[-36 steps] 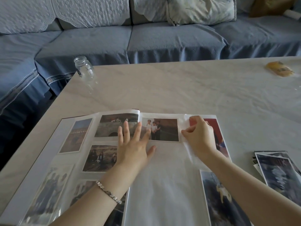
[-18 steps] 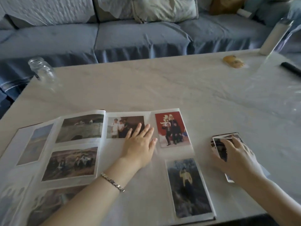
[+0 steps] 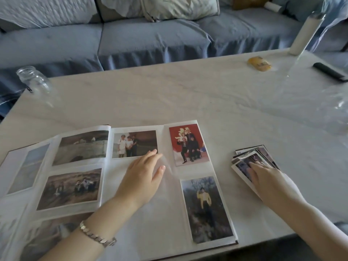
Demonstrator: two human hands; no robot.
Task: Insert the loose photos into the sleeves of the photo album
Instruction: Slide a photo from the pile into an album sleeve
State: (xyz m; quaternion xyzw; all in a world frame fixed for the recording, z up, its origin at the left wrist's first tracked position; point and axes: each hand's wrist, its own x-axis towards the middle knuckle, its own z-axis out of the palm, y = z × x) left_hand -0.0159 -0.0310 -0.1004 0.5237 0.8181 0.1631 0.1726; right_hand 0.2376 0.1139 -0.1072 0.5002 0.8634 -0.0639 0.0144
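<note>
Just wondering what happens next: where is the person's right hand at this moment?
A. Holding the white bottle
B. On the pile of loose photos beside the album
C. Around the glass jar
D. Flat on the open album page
B: the right hand rests with straight fingers on the pile of loose photos, which lies on the table to the right of the album.

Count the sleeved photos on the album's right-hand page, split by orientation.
Landscape: 1, the group photo
Portrait: 2, the red-backdrop photo and the yellow-jacket photo
Total: 3
</note>
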